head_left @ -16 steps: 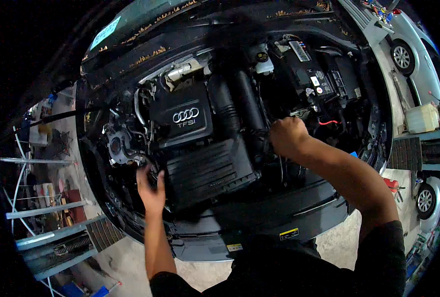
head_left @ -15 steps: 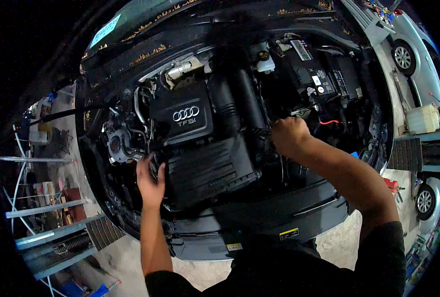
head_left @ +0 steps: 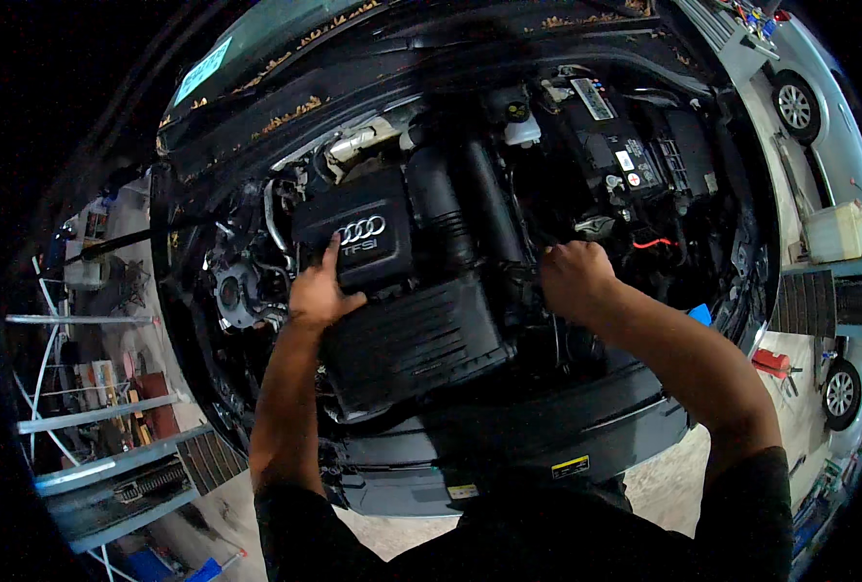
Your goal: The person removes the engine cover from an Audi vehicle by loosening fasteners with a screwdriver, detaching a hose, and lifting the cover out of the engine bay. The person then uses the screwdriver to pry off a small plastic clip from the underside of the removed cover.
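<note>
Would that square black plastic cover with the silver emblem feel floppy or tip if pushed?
The square black plastic cover would likely feel stiff, given its crisp moulded edges. Lying broad and flat, it probably wouldn't tip or roll.

A silver car stands at right, a pale container near it. A red cylinder is on the floor.

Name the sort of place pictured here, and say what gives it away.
Probably a car repair workshop: a black engine cover lies exposed under a raised bonnet, a silver car stands off to the right, and blue-grey metal beams run along the left.
</note>
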### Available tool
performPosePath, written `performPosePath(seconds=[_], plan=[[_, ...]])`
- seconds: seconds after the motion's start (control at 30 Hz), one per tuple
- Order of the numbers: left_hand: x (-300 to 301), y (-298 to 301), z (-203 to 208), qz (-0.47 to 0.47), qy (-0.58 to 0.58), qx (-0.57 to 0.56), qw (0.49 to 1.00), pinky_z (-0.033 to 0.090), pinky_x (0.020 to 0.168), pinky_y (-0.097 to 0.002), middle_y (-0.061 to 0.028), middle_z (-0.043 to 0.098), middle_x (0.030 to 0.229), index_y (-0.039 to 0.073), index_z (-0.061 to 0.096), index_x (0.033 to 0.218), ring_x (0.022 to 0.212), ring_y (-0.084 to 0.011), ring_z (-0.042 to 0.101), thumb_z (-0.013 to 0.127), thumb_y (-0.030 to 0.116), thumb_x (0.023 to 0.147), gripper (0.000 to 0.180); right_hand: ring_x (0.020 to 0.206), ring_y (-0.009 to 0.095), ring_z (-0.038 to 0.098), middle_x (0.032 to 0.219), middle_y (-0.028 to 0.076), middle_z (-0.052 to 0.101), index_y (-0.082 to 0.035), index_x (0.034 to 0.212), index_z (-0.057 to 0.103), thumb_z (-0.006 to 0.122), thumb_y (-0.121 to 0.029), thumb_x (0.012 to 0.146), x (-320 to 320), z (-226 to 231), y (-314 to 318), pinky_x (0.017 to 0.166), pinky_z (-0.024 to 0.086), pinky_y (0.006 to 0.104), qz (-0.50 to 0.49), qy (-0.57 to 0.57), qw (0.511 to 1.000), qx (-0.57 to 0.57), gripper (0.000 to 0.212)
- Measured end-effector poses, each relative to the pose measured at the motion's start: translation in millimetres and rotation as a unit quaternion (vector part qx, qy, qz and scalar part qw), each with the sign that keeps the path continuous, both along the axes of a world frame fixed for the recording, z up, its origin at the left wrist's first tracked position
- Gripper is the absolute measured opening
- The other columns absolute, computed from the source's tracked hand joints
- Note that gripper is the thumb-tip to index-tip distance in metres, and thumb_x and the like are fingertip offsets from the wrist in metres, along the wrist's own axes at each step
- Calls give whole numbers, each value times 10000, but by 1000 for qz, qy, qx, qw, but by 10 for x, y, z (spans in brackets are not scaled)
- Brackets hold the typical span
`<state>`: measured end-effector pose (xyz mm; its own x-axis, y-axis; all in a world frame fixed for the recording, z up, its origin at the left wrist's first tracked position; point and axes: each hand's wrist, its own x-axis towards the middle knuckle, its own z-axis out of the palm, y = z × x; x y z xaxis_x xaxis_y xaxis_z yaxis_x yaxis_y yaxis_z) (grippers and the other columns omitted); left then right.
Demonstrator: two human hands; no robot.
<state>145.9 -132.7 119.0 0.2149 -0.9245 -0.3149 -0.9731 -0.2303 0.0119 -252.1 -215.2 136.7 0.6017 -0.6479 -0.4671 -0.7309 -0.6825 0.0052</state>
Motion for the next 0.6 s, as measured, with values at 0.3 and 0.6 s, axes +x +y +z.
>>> performPosePath(seconds=[0.3, 0.6], plan=[[502, 98, -140, -15, 82, -57, 995, 543, 990, -490, -307, 655, 1273, 67, 229, 1623, 1095, -429, 697, 926, 476, 636, 1275, 961, 290, 757, 1024, 129, 772, -49, 1016, 764, 642, -215, 886, 80, 145, 53, 789, 604, 407, -19, 3, 1000, 17, 243], [1364, 854, -463, 11, 258, -252, 932, 543, 992, -394, -184, 611, 1348, 0, 237, 1598, 1207, -286, 632, 947, 121, 717, 1139, 937, 290, 758, 972, 131, 768, -57, 1032, 755, 637, -230, 902, 118, 178, 37, 756, 604, 411, -27, 24, 999, 10, 247]])
